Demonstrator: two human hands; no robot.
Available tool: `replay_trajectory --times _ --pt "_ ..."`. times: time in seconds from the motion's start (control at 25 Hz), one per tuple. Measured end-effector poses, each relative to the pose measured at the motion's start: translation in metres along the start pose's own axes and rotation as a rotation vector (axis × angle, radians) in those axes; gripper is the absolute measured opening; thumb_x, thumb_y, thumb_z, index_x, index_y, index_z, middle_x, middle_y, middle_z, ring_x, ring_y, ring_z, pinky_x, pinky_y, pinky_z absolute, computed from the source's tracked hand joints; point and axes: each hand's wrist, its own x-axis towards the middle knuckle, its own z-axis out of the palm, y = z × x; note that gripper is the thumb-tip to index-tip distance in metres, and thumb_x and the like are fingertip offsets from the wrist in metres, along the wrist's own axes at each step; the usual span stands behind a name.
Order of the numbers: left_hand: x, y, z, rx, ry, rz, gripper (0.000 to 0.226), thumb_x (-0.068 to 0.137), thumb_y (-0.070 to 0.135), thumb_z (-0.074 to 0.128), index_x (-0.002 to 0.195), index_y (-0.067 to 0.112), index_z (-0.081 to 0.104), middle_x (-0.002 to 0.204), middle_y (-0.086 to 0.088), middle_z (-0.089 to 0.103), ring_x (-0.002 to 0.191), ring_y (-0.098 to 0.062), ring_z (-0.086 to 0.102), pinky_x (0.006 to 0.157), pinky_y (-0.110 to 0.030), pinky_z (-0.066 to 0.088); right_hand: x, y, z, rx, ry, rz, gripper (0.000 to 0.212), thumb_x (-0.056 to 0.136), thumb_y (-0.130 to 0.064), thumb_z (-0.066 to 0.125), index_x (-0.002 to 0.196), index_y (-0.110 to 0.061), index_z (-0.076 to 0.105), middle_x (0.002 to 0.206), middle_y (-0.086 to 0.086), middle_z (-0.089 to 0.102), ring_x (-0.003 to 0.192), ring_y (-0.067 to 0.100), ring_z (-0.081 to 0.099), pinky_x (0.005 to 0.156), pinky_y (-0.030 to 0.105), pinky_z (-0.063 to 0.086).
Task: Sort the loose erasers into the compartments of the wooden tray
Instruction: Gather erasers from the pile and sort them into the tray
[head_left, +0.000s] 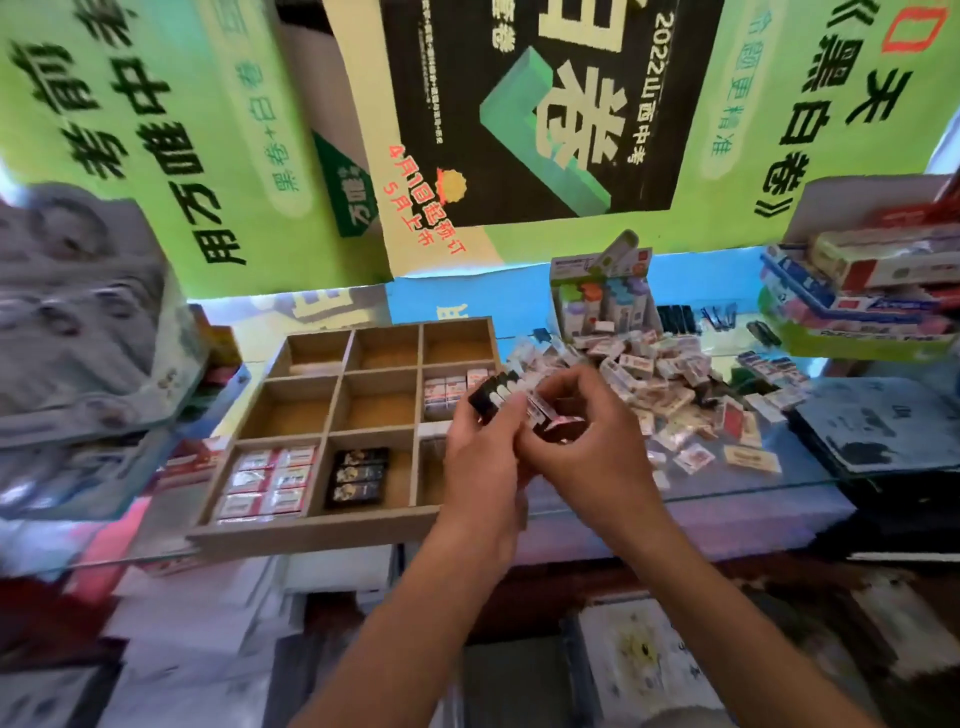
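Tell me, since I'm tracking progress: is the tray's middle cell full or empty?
Empty: the middle cell of the tray shows only bare wood.

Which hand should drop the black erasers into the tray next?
Probably the left hand. It already grips the black erasers and is nearer the wooden tray, whose near middle compartment already holds black ones. The right hand is nearer the loose pile.
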Motion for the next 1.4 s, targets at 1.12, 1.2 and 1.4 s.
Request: replay_trajectory --times 1.12,1.2,1.4 --pt "0.039 0.081 -0.226 0.869 0.112 0.429 0.014 0.102 0.026 0.05 0.116 0.025 0.052 0.1 0.007 0.066 0.09 -0.009 0.067 0.075 -0.03 0.058 0.019 -0.018 0.106 0.065 -0.426 0.133 0.016 0.082 -0.001 0.075 0.086 -0.016 0.075 0.097 -0.004 0.076 0.096 0.014 0.071 0.077 0.026 0.057" --pt "0.041 0.083 -0.226 0.765 0.109 0.409 0.005 0.102 0.023 0.05 0.104 0.026 0.054 0.097 0.002 0.068 0.085 -0.006 0.069 0.071 -0.029 0.06 0.015 -0.014 0.107 0.071 -0.427 0.083 0.025 0.086 -0.001 0.07 0.098 -0.022 0.074 0.102 -0.006 0.075 0.102 0.011 0.069 0.084 0.027 0.057" --pt "0.043 0.085 -0.223 0.754 0.086 0.389 0.007 0.102 0.022 0.049 0.109 0.023 0.051 0.099 0.002 0.067 0.083 0.003 0.068 0.065 -0.02 0.057 0.012 -0.01 0.104 0.149 -0.376 0.112 0.034 0.084 0.005 0.07 0.103 -0.023 0.07 0.1 -0.005 0.076 0.1 0.01 0.07 0.085 0.025 0.056"
